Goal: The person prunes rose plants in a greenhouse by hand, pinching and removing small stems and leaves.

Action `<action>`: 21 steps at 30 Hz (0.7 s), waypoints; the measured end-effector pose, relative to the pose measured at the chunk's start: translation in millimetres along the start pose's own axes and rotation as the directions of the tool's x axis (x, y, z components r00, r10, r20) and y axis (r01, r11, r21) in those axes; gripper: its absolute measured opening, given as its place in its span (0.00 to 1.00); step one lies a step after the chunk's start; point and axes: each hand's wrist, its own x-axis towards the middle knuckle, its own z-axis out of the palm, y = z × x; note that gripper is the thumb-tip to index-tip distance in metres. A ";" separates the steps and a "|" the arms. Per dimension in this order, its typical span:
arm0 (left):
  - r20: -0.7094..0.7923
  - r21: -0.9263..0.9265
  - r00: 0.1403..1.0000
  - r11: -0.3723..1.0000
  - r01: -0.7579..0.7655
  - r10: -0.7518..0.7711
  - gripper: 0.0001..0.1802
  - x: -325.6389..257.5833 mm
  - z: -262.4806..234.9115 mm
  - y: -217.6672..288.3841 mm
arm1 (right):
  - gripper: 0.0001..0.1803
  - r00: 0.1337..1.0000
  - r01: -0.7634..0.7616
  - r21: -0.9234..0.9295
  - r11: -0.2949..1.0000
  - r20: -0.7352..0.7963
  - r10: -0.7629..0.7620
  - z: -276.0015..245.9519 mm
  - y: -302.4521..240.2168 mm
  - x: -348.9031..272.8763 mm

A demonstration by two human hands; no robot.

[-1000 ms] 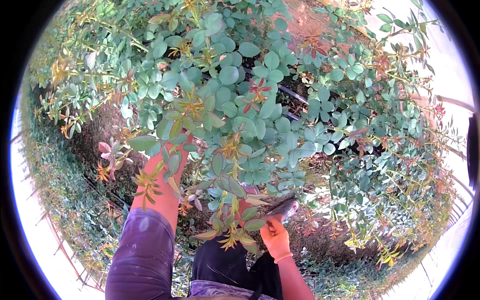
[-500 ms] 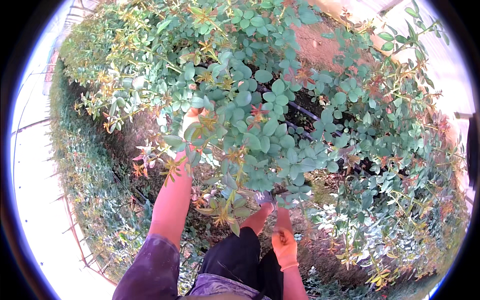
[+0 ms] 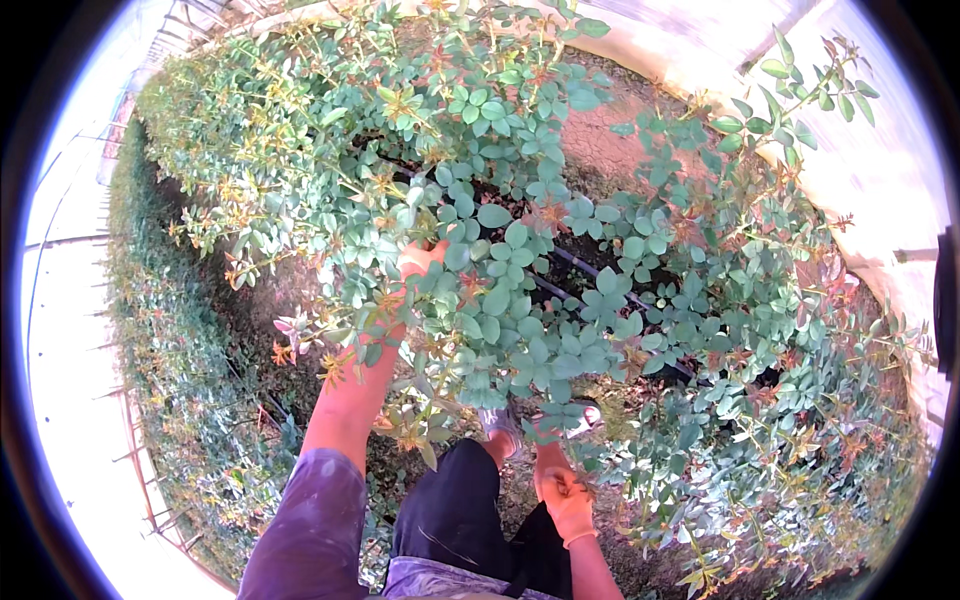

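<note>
My left arm reaches into a leafy bush, which looks like a rose bush [image 3: 520, 270], with green leaves and reddish young tips. Leaves cover much of my left hand [image 3: 422, 260]; it is in an orange glove among the stems, and whether its fingers grip one is hidden. Low by my right thigh is my right hand [image 3: 568, 505], in an orange glove with curled fingers. Dark marks show at those fingers, but what they hold, if anything, I cannot make out.
Dark pipes [image 3: 580, 268] run along the soil under the leaves. Pale plastic sheeting [image 3: 850, 190] rises at the right, with a strip of bare reddish soil [image 3: 610, 135] beside it. Another plant row [image 3: 160, 330] stands at the left. My feet [image 3: 500, 425] are below the bush.
The view has shifted, and my left hand now sits slightly lower and to the right among the leaves. More of my feet shows. My right hand stays low with curled fingers.
</note>
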 end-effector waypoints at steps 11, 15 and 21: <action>0.521 -0.852 0.697 0.252 0.458 0.492 0.26 26.4 7.0 -137.9 | 0.17 0.930 -0.365 0.412 0.835 0.212 0.302 25.1 -53.4 -6.9; 0.342 -0.538 0.923 0.842 0.038 0.177 0.32 0.1 16.4 -200.1 | 0.17 0.955 -0.295 0.379 0.877 0.134 0.264 40.6 -92.5 -6.0; -0.057 -0.597 0.957 0.759 -0.260 0.283 0.29 -40.7 -90.5 -44.2 | 0.16 0.967 -0.244 0.365 0.898 0.026 0.252 64.6 -95.9 -11.1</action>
